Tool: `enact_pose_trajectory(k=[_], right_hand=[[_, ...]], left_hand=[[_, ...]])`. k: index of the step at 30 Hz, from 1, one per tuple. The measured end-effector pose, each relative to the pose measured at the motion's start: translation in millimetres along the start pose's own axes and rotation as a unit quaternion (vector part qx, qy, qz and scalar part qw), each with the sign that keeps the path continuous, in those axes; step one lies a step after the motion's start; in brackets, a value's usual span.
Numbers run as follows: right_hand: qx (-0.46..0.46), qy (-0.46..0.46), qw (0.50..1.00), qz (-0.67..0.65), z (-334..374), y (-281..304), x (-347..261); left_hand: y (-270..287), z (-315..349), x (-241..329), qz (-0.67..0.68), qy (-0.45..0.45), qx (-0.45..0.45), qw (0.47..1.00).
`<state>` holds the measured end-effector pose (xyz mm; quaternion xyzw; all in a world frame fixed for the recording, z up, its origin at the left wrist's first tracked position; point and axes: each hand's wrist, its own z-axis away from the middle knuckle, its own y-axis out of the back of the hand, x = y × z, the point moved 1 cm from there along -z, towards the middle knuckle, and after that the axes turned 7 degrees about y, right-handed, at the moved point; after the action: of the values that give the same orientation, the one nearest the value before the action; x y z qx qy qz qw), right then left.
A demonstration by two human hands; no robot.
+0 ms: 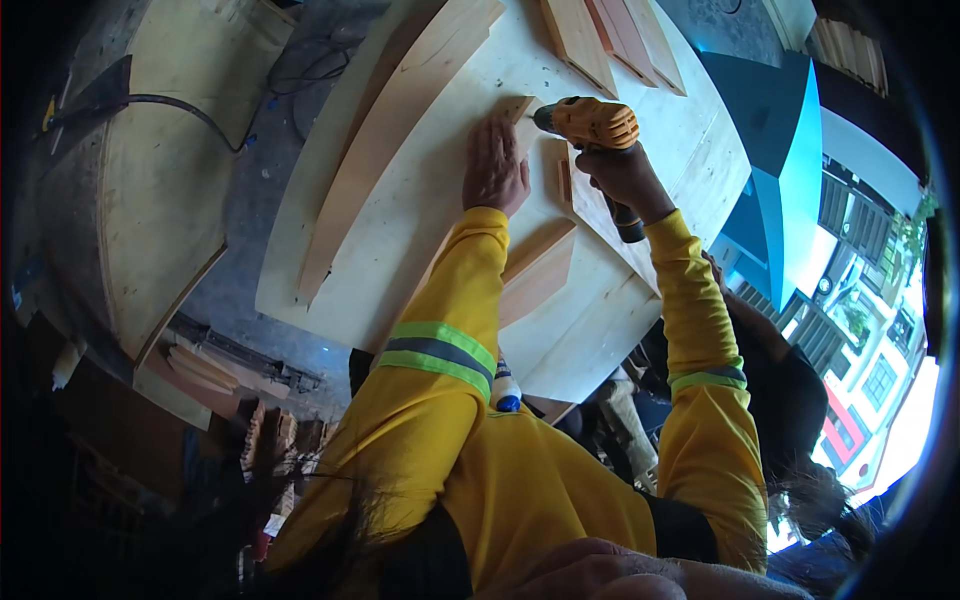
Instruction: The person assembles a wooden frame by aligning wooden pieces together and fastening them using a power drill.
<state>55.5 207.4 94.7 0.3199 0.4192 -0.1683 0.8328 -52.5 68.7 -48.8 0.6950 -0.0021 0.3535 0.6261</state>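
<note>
My right hand (628, 178) is wrapped round the handle of a yellow-orange and black cordless drill (595, 122). The drill lies roughly level, its chuck pointing left at the end of a small wooden piece (520, 110). Whether the bit touches the wood is too small to tell. Over that same piece my left hand (494, 170) presses with its fingers together, steadying it against a pale plywood panel (420, 190); the hand hides part of the piece. A long curved wooden strip (385, 140) stands on the panel left of my left hand.
Several wooden boards (580, 50) lie at the panel's far edge. A wooden board (540, 268) sits between my forearms. Near my body is a blue-capped bottle (508, 392). A dark-clothed person (790, 400) is at the right, near a teal structure (775, 150). A hose (185, 105) crosses plywood at left.
</note>
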Motion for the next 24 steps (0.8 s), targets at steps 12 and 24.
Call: enact_pose_trajectory(k=[12, 24], right_hand=[[-0.023, 0.042, 0.994, 0.098, -4, 1, 9], [-0.005, 0.035, 0.986, 0.163, -2, 6, 20]], left_hand=[[0, 0, 1, -0.021, -0.008, -0.004, 1.0], [-4, 1, 5, -0.015, -0.039, 0.011, 0.999]])
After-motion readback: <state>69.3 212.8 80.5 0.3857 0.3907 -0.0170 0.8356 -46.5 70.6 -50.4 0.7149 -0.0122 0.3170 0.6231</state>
